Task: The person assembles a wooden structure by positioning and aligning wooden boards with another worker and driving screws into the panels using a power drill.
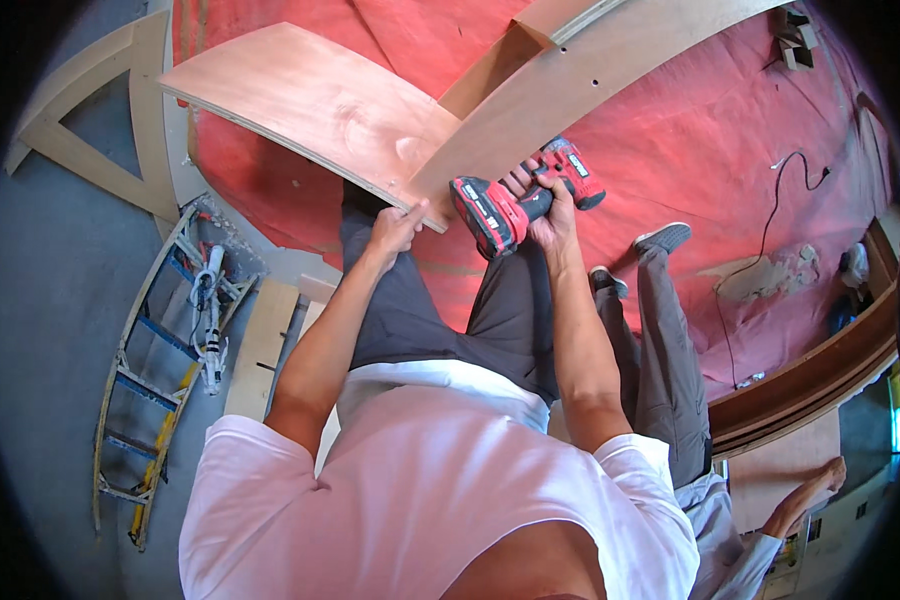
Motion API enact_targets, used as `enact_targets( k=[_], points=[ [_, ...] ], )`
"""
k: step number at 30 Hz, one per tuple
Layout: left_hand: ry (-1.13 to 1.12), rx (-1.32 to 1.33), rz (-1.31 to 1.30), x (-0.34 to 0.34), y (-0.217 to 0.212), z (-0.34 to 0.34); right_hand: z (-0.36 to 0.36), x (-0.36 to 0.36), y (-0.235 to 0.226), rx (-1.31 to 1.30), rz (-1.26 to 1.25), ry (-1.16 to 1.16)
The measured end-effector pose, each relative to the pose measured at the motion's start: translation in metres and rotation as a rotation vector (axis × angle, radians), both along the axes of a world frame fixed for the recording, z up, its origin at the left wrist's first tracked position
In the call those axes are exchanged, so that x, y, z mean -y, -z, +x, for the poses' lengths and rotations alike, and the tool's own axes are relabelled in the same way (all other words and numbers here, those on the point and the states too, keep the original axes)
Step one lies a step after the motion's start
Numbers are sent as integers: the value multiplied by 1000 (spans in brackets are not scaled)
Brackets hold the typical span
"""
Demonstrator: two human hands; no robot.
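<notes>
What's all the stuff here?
Cordless power tool: 1, red-black, centre
Flat plywood panel: 1, tan, top
Curved plywood panel: 1, tan, top
Floor sheeting: 1, red, beneath panels
Triangular wooden frame: 1, tan, left
Ladder: 1, blue-yellow, left
Tubular object: 1, white, over ladder
Slotted wooden board: 1, pale, beside ladder
Curved wooden structure: 1, brown, lower right
Co-worker: 1, grey-clad, lower right
Shirt: 1, white, bottom
Left hand: 1, bare, on flat panel
Right hand: 1, bare, gripping tool

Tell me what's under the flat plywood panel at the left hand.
Below the plywood panel, red sheeting shows in shadow past its near edge, where the left hand grips a corner. Anything farther under is hidden.
</notes>
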State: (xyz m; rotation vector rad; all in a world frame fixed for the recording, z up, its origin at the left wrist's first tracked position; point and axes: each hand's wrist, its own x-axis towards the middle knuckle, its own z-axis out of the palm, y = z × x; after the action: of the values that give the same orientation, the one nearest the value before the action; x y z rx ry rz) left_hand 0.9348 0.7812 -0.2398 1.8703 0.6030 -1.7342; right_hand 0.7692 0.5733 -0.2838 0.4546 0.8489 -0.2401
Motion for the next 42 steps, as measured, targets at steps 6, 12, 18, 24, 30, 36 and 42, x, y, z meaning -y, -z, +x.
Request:
enact_targets(
  k=[6,12,18,24,30,36,42],
  points=[
    [91,287,71,17,0,-13,8,1,-4,-16,-20,-33],
    [137,347,117,7,14,-19,27,3,-27,-190,-62,-126],
    [112,300,166,12,14,-16,21,1,-20,-225,-37,-150],
    [84,288,179,12,10,-14,17,-4,-14,-104,-53,-103],
    [90,290,204,8,14,-16,9,-6,-3,-13,-48,-86],
    [42,257,268,20,10,-8,10,-4,0,-84,-33,-141],
    [50,275,246,22,9,-8,9,-1,-10,-66,-30,-73]
  ],
)
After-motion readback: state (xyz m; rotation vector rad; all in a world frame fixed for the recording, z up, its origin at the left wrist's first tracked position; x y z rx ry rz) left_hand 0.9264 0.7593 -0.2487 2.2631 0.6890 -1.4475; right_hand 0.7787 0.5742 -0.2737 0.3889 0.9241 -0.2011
